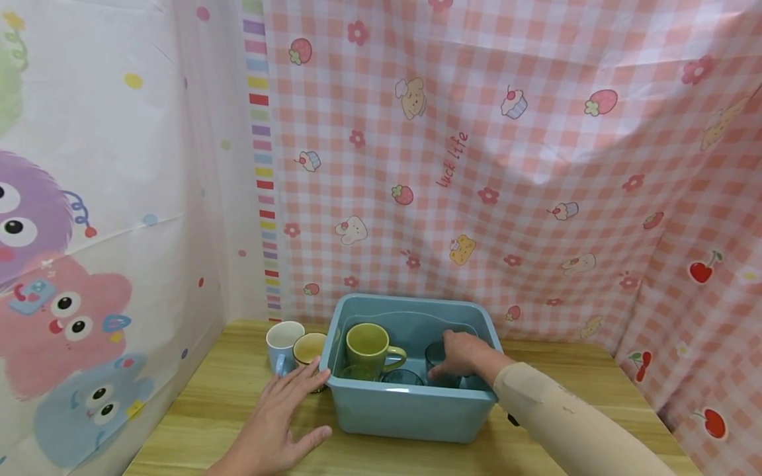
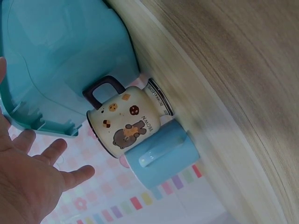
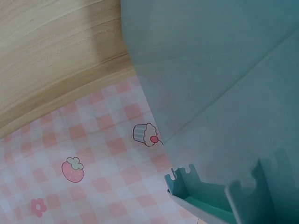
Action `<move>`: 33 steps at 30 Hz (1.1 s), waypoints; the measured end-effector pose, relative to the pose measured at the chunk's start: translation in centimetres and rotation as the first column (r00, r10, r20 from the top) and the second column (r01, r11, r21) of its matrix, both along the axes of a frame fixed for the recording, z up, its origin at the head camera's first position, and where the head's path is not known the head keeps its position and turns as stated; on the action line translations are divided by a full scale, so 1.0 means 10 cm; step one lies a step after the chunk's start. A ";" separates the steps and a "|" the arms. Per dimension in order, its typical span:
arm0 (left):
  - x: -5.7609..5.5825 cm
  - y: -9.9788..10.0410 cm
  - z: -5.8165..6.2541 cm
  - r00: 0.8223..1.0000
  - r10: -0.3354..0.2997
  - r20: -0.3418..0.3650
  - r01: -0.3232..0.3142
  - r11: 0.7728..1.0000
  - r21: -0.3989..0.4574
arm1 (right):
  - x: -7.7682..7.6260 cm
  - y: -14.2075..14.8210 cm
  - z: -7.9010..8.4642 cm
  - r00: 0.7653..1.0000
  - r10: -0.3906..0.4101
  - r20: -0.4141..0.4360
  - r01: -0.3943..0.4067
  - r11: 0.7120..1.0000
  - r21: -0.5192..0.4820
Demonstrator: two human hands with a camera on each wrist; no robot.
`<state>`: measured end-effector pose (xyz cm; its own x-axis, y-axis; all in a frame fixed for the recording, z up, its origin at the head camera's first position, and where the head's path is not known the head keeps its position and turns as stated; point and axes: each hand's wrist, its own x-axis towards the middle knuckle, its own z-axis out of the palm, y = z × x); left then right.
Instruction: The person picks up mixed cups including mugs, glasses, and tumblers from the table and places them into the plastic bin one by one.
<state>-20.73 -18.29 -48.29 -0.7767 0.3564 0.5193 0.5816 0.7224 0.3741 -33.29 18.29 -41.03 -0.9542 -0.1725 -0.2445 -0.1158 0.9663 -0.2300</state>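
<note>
My right hand (image 1: 467,357) reaches down into a blue plastic bin (image 1: 411,416) and grips a dark glass cup (image 1: 434,354) at the bin's right side. From the right wrist, the bin wall (image 3: 215,102) hides this hand and the cup. An olive-green mug (image 1: 366,344) stands at the left inside the bin, beside another dark glass (image 1: 402,377). My left hand (image 1: 280,413) is spread with straight fingers, fingertips right at the bin's left rim. Close by stand a cream mug (image 2: 124,123) with a bear print and dark handle, and a light-blue mug (image 2: 163,156).
The bin stands on a wood-grain table (image 1: 208,390), near a pink checked cloth (image 1: 440,225) at the back. A white cloth with cartoon figures (image 1: 77,324) hangs on the left. Both loose mugs stand left of the bin.
</note>
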 end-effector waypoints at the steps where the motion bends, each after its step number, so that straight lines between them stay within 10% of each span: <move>1: 0.00 0.00 0.00 1.000 0.000 -0.002 0.000 1.000 0.000 | 0.00 0.00 0.00 1.000 -0.002 0.002 0.002 1.000 -0.004; 33: -0.01 -0.01 0.01 1.000 0.002 0.008 -0.002 1.000 -0.008 | 0.02 0.03 0.02 0.990 -0.074 0.116 0.086 0.991 -0.103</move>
